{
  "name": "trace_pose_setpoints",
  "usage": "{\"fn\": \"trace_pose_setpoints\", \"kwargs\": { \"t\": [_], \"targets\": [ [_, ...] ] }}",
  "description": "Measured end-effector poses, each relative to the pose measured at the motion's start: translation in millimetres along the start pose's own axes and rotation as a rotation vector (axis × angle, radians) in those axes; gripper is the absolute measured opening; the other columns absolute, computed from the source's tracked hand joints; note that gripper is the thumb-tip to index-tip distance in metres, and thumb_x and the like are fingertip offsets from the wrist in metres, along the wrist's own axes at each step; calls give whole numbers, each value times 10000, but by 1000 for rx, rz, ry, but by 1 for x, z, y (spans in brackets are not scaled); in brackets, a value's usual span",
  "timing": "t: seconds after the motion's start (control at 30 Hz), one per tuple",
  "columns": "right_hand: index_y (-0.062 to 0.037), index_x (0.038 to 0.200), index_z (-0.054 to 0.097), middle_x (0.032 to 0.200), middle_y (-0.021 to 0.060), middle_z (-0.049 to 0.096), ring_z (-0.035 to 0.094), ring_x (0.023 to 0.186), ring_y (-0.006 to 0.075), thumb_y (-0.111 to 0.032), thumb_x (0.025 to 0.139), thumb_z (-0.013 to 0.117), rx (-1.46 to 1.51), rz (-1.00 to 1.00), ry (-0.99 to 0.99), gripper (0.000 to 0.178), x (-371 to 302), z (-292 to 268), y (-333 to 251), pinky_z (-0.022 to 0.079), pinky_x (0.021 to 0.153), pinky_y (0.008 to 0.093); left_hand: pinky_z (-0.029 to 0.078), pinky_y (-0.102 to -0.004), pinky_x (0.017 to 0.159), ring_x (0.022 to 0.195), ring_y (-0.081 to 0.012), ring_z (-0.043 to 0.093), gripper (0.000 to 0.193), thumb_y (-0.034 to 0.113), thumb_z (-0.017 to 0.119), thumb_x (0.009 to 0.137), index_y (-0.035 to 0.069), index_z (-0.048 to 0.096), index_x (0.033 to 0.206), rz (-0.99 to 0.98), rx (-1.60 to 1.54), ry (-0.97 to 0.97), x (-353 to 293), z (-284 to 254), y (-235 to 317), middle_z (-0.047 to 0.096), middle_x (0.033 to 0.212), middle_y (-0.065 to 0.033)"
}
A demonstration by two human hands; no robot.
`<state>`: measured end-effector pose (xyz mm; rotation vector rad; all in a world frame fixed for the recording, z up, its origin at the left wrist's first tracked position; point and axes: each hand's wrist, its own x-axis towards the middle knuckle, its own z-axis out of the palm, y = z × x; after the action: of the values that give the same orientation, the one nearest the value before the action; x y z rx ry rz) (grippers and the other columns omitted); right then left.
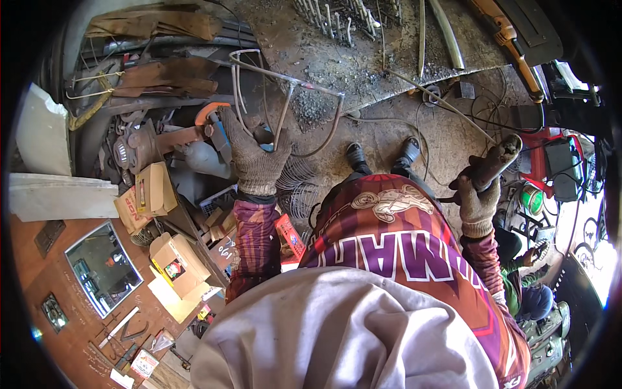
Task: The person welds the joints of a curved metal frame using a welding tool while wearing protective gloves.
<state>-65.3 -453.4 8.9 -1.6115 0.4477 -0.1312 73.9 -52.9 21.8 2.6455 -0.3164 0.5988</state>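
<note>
Head cam: gloved left hand (258, 162) has hold of a bent rod frame (292, 83), up by the corner of a gritty table (363, 74) — gloved right hand (478, 200) is wrapped round a dark holder (496, 162), thin rod (442, 101) angling tableward.

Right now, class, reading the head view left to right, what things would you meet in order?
Framed pane, open box, left grip, left shoe, right shoe, right grip, round green object.

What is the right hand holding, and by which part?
The right hand grips a dark tool, apparently a welding-rod holder, around its lower part; the thick upper end sticks out.
</note>
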Motion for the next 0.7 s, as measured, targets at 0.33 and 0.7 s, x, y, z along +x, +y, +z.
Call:
{"fn": "trace_pose_setpoints", "kwargs": {
  "t": [0.33,0.7],
  "targets": [
    [50,1282,514,860,72,652,657,720,149,-103,889,693,21,73,13,458,-4,-3,-9,538,646,282,551,-345,822,871,-181,638,1148,-4,818,709,-15,51,1563,-129,-305,-15,-1,-12,-3,547,1084,-71],
    [63,1278,509,873,75,651,652,728,148,-98,883,698,17,71,9,466,-2,-6,-9,526,677,279,562,-428,745,887,-212,595,957,279,944,632,-53,381,1331,-90,-96,27,29,-26,2,562,1000,-58]
  ]
}}
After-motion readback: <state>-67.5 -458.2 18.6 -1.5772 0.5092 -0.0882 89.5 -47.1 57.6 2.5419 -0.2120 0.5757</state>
